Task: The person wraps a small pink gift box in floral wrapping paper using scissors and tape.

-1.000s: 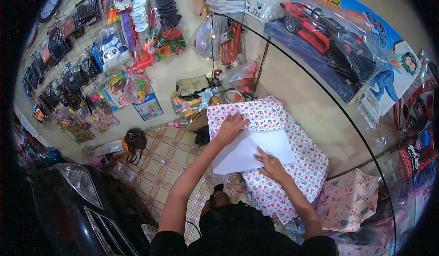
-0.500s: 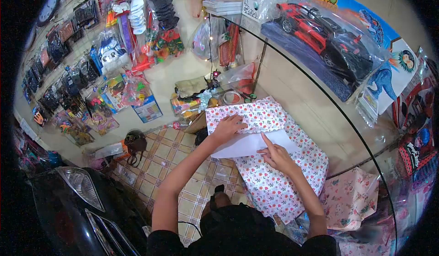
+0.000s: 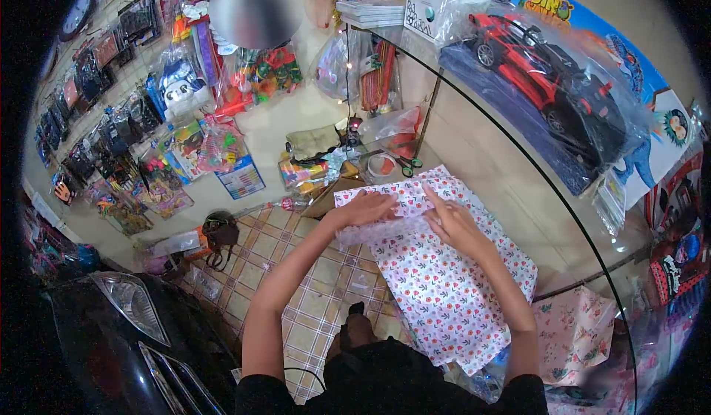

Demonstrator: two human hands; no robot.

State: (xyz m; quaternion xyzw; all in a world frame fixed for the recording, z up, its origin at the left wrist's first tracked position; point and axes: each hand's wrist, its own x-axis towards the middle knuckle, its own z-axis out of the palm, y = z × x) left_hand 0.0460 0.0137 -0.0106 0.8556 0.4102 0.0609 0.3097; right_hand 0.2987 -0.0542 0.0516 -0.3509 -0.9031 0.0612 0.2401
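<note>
floral wrapping paper [image 3: 444,281] now folded over, left hand [image 3: 365,209], right hand [image 3: 453,224] pressing flat, open-palmed

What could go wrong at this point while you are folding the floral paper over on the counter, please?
The fold could spring open: only the left hand and right hand press the floral wrapping paper flat, and the tape roll and scissors lie beyond it, so reaching for them frees one side. The near end of the sheet overhangs the glass counter edge, so it may slide or crease.
</note>
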